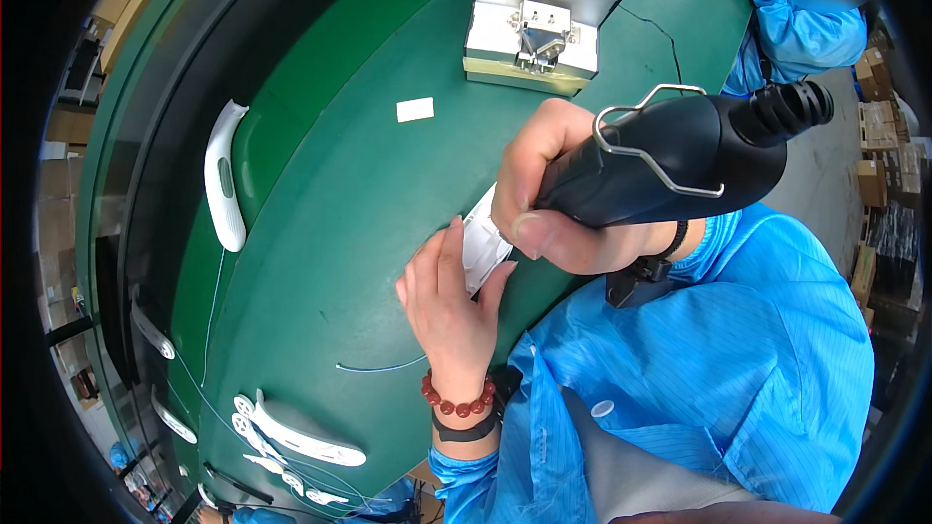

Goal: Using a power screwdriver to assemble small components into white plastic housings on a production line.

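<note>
My right hand (553, 196) is closed around a black power screwdriver (650, 167) with a bent wire hanging loop. Its tip is hidden behind my fingers, over a white plastic part (482, 247) on the green table. My left hand (449, 306) is pressed against that part, fingers along its far left side and thumb at its near edge, keeping it against the tabletop. A thin blue-grey cable (374, 367) runs out from under my left wrist.
A grey-and-white bench machine with a metal clamp (539, 34) stands at the back, near a small white card (415, 110). A curved white housing (223, 180) lies on the left, trailing a cable. Several white housings and discs (306, 439) lie lower left. A co-worker's blue sleeve (811, 34) shows upper right.
</note>
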A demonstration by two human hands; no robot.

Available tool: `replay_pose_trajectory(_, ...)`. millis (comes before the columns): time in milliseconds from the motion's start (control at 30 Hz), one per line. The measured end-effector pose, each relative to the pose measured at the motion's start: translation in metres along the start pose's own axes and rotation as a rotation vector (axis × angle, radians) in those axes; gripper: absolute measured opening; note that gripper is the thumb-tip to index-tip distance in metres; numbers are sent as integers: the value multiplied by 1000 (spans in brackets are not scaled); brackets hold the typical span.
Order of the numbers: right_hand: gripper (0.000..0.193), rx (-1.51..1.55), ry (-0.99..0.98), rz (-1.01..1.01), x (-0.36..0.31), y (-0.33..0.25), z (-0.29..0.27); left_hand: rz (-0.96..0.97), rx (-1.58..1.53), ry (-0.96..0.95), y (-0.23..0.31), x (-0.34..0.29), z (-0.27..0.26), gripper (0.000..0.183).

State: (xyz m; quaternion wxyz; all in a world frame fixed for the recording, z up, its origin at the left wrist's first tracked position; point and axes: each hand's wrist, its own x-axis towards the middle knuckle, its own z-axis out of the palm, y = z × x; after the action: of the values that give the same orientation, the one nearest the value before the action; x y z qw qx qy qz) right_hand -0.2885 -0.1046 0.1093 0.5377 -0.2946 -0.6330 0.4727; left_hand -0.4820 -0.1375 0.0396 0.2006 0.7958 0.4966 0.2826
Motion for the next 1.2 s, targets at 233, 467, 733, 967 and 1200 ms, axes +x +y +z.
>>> replay_pose_trajectory(233,23,-19,-1,27,2,-2,22,-10,4,-15,-11,-12,-15,66)
replay_pose_trajectory(467,24,19,4,53,3,7,43,5,7,-10,-27,-22,-25,66)
replay_pose_trajectory(733,23,11,3,52,4,13,67,2,-6,-17,-45,-35,-37,65)
replay_pose_trajectory(967,22,-174,-85,-5,5,17,87,5,5,-28,-60,-47,-50,65)
replay_pose_trajectory(1200,16,-165,-45,7,6,18,112,22,25,-37,-68,-60,-64,66)
